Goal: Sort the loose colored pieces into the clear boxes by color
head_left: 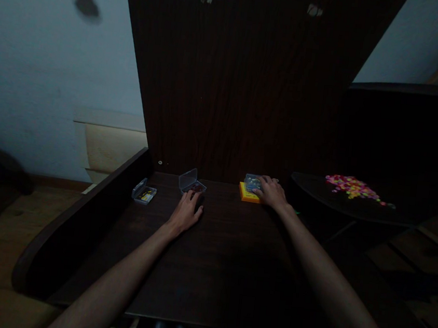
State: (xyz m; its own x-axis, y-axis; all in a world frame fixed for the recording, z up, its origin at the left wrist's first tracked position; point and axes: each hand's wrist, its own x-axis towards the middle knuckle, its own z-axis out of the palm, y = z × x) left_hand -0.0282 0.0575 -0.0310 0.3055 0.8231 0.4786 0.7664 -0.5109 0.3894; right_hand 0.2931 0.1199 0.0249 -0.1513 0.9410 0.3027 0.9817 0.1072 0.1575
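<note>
My left hand (187, 212) lies flat on the dark wooden table (208, 267), fingers stretched toward a small clear plastic box (192, 182) with its lid up and dark bits inside; the fingertips reach just short of it or touch it. My right hand (271, 192) rests with fingers curled over a clear plastic box (251, 181) that sits on an orange-yellow flat pad (247, 193). Another small open clear box (144, 192) with yellow contents lies further left, near the table's raised edge.
A tall dark wooden panel (243, 83) stands behind the table. To the right, a lower dark shelf (318, 187) carries a heap of small pink, yellow and orange pieces (351, 187). A raised rim (80, 217) runs along the table's left side; wooden floor lies beyond.
</note>
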